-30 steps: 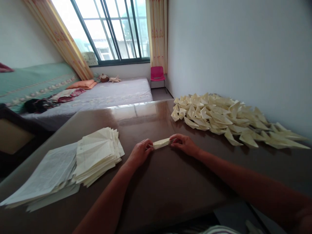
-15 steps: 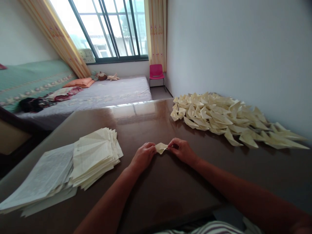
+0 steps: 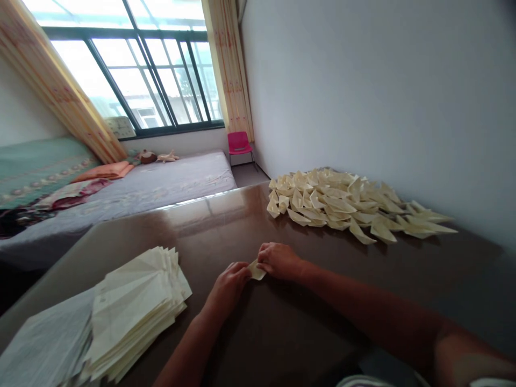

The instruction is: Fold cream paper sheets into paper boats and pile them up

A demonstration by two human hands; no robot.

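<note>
A small folded piece of cream paper (image 3: 256, 270) lies pinched between my two hands on the dark glossy table (image 3: 282, 333). My left hand (image 3: 230, 282) grips its left end with curled fingers. My right hand (image 3: 278, 260) presses on its right end, fingers closed over it. Most of the paper is hidden by my fingers. A big heap of folded cream paper boats (image 3: 342, 207) lies beyond my right hand, against the wall. To the left sits a stack of creased cream sheets (image 3: 133, 306).
Flat printed sheets (image 3: 44, 344) lie under and left of the stack at the table's left edge. Beyond the table stand a bed (image 3: 133, 191), a small pink chair (image 3: 238, 144) and a curtained window (image 3: 133, 75). A white wall (image 3: 382, 91) borders the table's right side.
My hands have come closer together, and the paper strip that was stretched out between them is now folded short. The view has tilted up and shifted.
</note>
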